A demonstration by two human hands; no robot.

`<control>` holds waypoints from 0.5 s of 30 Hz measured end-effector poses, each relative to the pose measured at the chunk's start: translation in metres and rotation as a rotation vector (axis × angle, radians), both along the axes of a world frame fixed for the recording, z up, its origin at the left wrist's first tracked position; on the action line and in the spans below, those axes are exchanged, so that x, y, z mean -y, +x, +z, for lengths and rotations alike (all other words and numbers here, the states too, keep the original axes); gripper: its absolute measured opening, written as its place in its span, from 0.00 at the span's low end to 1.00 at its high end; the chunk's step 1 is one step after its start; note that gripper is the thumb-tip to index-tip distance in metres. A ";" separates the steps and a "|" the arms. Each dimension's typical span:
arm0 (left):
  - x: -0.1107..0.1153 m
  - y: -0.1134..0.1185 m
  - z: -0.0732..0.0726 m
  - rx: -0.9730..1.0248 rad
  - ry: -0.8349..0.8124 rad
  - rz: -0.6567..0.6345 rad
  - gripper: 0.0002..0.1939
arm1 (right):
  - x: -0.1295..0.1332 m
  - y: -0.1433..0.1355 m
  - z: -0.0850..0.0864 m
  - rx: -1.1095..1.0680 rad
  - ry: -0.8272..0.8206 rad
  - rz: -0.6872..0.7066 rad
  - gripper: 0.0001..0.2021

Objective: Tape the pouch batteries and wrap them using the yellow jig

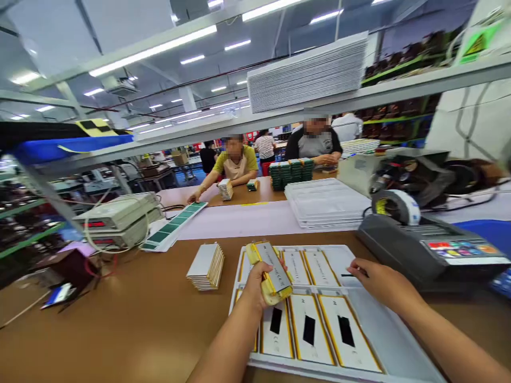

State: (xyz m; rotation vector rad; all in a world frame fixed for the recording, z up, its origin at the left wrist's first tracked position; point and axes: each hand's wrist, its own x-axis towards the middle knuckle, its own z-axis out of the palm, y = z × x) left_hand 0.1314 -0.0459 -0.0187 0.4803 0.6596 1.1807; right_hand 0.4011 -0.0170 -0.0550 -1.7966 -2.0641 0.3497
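Observation:
My left hand [257, 282] is wrapped round a flat battery pack [273, 271] with yellow edges, held tilted above a white tray [399, 340]. In the tray lie several white battery packs [311, 332] with yellow edges; front ones carry black tape pieces [346, 331]. My right hand [369, 274] pinches a small black strip [349, 275] over the right part of the tray. A stack of packs [205, 266] stands on the brown table left of the tray.
A grey tape dispenser [431, 250] with a tape roll [395, 207] stands at right. Stacked white trays [327, 202], green packs [291, 173] and two instruments [120, 221] lie further back. Two people [235, 162] sit opposite, beneath a shelf [223, 127].

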 end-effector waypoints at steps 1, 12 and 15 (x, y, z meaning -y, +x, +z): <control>0.002 0.000 0.006 -0.034 -0.005 0.043 0.18 | -0.001 0.000 -0.002 0.001 0.013 0.020 0.15; 0.005 -0.101 0.116 -0.899 0.172 0.451 0.26 | 0.008 0.000 0.011 -0.013 0.049 0.099 0.13; -0.008 -0.134 0.120 -1.279 0.063 0.549 0.32 | 0.012 0.000 0.017 -0.019 0.039 0.112 0.12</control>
